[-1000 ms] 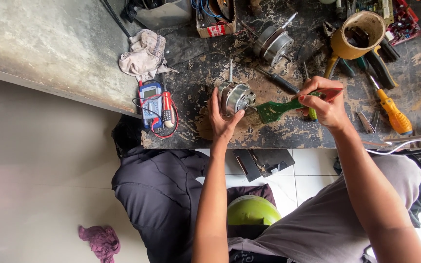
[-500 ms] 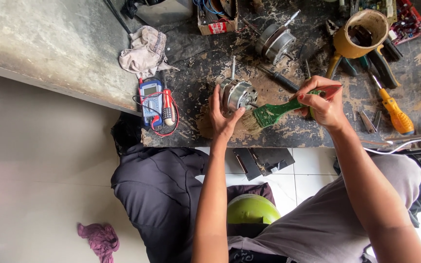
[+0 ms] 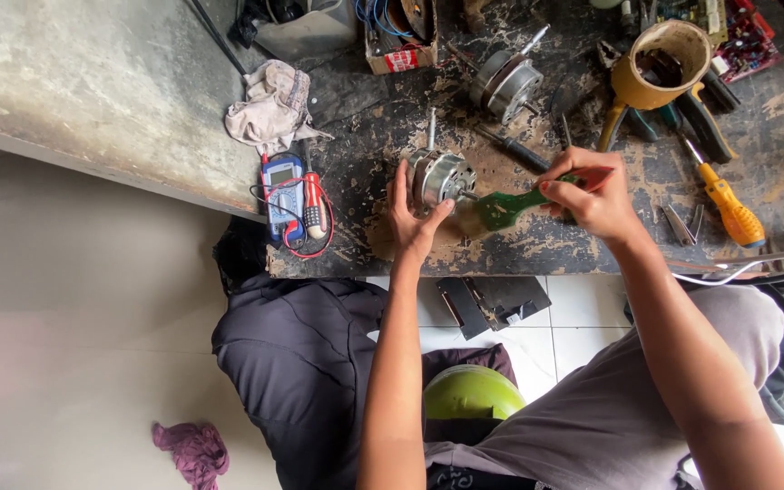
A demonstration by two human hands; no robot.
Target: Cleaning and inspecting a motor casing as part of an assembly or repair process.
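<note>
The small motor (image 3: pixel 442 177) stands on the dark, scarred desk (image 3: pixel 773 100), and the left hand (image 3: pixel 413 213) cups its near side, so that half of the casing is hidden; the fingers are curled loosely around it, thumb against its side; just right of the motor the right hand (image 3: pixel 596 192) is closed tight on a green brush (image 3: pixel 510 207), whose handle end is lost under the fingers; since the earlier frames the brush tip has drawn closer to the motor, now almost touching; two motors show, the second (image 3: pixel 505 83) beyond the first; left of the motor lies one blue meter (image 3: pixel 285 195); far right, one orange screwdriver (image 3: pixel 728 204).
</note>
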